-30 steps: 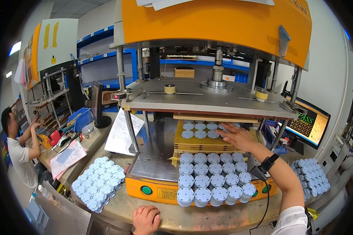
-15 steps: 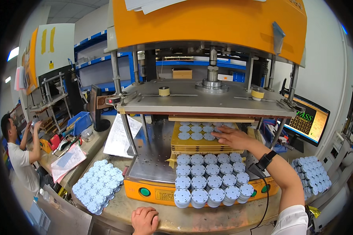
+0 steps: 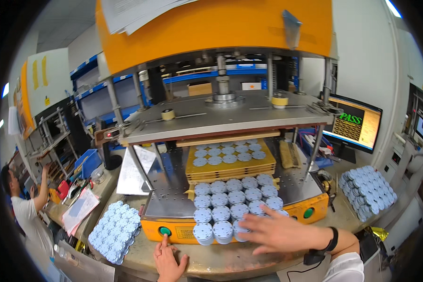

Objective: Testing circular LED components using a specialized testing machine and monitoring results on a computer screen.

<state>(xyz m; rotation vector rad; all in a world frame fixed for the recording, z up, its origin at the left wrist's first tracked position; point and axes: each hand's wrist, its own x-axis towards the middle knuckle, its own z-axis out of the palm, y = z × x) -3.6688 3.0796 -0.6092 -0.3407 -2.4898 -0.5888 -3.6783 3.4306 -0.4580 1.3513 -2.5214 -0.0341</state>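
My left hand (image 3: 169,261) rests at the machine's front edge, its index fingertip at the left green button (image 3: 165,231). Whether the button is pressed I cannot tell. It holds nothing. My right hand (image 3: 277,231), slightly blurred, is spread open with nothing in it. It hovers over the front right of rows of stacked light-blue round discs (image 3: 220,214), hiding some of them. Behind these, a pile of yellow boards (image 3: 230,169) carries more discs on top, partly beneath the press's raised metal plate (image 3: 183,123). A black band (image 3: 332,238) circles my right wrist.
More piled blue discs stand on the bench to the left (image 3: 115,231) and right (image 3: 369,191). Another green button (image 3: 309,213) is at the press's right front. A monitor (image 3: 352,123) stands at right. A co-worker (image 3: 30,214) is at far left, beside another press.
My right hand has drawn back from the discs on the yellow boards to above the front stacks. My left hand has moved up to the green button. The whole view has shifted.
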